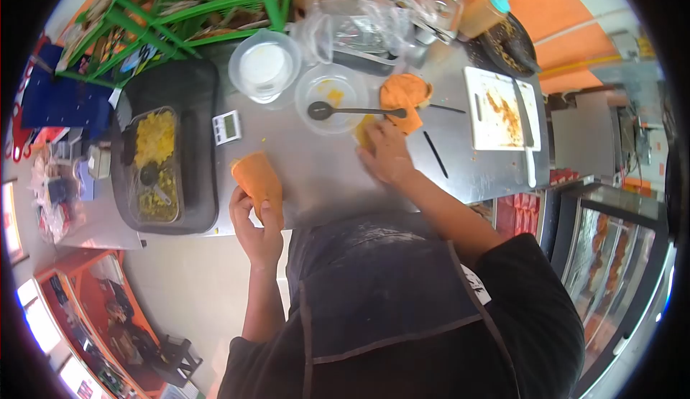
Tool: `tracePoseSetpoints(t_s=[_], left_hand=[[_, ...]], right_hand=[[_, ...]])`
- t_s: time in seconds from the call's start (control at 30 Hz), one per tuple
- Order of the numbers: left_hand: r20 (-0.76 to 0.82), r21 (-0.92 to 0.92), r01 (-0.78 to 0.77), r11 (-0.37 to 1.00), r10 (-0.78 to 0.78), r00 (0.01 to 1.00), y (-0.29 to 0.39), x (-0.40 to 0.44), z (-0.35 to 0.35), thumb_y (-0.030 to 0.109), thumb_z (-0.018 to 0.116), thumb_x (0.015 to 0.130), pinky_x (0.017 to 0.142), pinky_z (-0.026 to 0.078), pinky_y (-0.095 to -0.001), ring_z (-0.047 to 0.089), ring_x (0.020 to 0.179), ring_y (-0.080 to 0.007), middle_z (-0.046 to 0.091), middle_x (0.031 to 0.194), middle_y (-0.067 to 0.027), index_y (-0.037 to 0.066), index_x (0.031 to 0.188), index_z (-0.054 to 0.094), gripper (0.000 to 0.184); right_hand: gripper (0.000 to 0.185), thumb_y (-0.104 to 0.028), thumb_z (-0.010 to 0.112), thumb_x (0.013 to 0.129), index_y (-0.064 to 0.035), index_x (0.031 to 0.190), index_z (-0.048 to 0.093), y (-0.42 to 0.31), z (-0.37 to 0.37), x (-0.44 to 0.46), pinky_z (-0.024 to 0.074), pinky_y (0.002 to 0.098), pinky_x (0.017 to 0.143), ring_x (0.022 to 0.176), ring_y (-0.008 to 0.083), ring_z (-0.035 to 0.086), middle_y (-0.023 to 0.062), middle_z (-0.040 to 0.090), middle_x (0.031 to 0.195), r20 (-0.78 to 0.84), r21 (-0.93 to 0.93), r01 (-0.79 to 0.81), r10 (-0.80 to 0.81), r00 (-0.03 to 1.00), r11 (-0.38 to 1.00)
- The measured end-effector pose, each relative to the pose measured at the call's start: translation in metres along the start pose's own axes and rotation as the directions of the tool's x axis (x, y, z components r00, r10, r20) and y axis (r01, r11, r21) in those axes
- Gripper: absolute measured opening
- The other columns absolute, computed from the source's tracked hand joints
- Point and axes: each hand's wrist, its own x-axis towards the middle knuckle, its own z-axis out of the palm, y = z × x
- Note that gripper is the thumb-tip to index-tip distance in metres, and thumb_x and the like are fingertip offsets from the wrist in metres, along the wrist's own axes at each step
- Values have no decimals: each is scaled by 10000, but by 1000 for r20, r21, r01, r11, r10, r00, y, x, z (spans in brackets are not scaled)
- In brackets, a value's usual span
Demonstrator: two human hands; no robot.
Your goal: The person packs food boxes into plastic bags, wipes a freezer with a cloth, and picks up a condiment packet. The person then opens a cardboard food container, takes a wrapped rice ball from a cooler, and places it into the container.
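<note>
My left hand (257,228) is closed on the lower end of an orange sleeve-like wrapper (257,182), near the table's front edge; what is inside it is hidden. My right hand (389,156) reaches over the table, its fingers curled on a yellow piece (365,131) whose kind I cannot make out. Just beyond that hand lies a crumpled orange cloth (405,95). A black spoon (352,111) rests across a clear plastic bowl (309,81), which has yellow bits inside. To the right of my right hand is a thin black stick (435,154).
A black tray (203,147) on the left bears a container of yellow food (154,140). Near it are a white digital timer (227,126) and a lidded tub (264,68). At right, a knife (527,126) lies on a stained cutting board (478,136). A green rack (154,36) stands behind.
</note>
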Motion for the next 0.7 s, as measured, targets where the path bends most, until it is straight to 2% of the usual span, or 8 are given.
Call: tracePoseSetpoints(t_s=[0.03, 0.13, 0.23, 0.33, 0.43, 0.53, 0.6, 0.7], left_hand=[[44, 31, -29, 999, 28, 999, -2, -1, 9, 87, 588, 914, 964, 446, -428, 560, 1159, -349, 526, 1312, -204, -18, 1080, 535, 203], [202, 68, -45, 997, 30, 979, -10, -12, 40, 88, 616, 895, 977, 440, -435, 548, 1178, -386, 550, 1297, -229, -24, 1058, 544, 210], [275, 76, -1, 997, -20, 961, -4, -20, 61, 93, 646, 874, 971, 448, -436, 548, 1167, -402, 569, 1275, -235, -30, 1014, 562, 205], [347, 179, -91, 980, 24, 938, -4, -24, 70, 108, 675, 841, 995, 429, -467, 529, 1164, -414, 553, 1284, -222, -30, 1028, 577, 252], [434, 317, -125, 940, -26, 900, 10, -21, 70, 139, 694, 825, 1026, 394, -489, 495, 1205, -408, 530, 1312, -208, -18, 1099, 583, 335], [407, 367, -110, 924, -53, 912, 22, -17, 77, 146, 720, 813, 1048, 386, -470, 491, 1226, -381, 542, 1316, -172, 13, 1141, 569, 385], [398, 409, -79, 909, -99, 912, 25, -14, 84, 166, 736, 797, 1056, 374, -472, 481, 1233, -383, 535, 1311, -177, 20, 1182, 550, 452], [335, 500, -49, 865, -140, 932, 34, -13, 94, 216, 733, 791, 1038, 370, -498, 471, 1207, -398, 522, 1269, -194, 34, 1246, 518, 536]], right_hand=[[323, -194, 682, 817, -43, 1095, 619, 4, 4, -5, 465, 455, 899, 1045, 377, 545, 174, 562, 1114, -25, 28, 36, -36, 999, 999], [258, -146, 659, 811, -55, 1052, 641, 15, 9, -25, 491, 447, 824, 937, 351, 585, 141, 594, 1001, 180, 2, 108, -107, 978, 994], [197, -133, 650, 830, -52, 1010, 651, 22, -11, -50, 501, 441, 773, 878, 331, 611, 123, 613, 928, 116, 141, 136, -153, 981, 981], [212, -148, 656, 844, -38, 1025, 648, 30, -45, -63, 498, 440, 788, 881, 326, 611, 136, 617, 950, 170, 306, 105, -163, 972, 946], [212, -151, 654, 866, -26, 1037, 649, 37, -81, -57, 501, 429, 798, 885, 334, 610, 141, 628, 955, 258, 436, -67, -53, 965, 897], [286, -180, 659, 885, -19, 1121, 640, 64, -90, -31, 488, 412, 879, 992, 351, 601, 178, 628, 1070, 20, 335, -156, 158, 987, 929], [379, -217, 679, 876, -25, 1194, 604, 89, -83, -4, 440, 440, 952, 1105, 353, 550, 171, 591, 1186, -185, 142, -80, 106, 977, 987], [420, -214, 686, 860, -63, 1238, 582, 91, -80, 33, 392, 470, 992, 1189, 360, 487, 145, 555, 1243, -135, 27, -136, 139, 981, 990]])
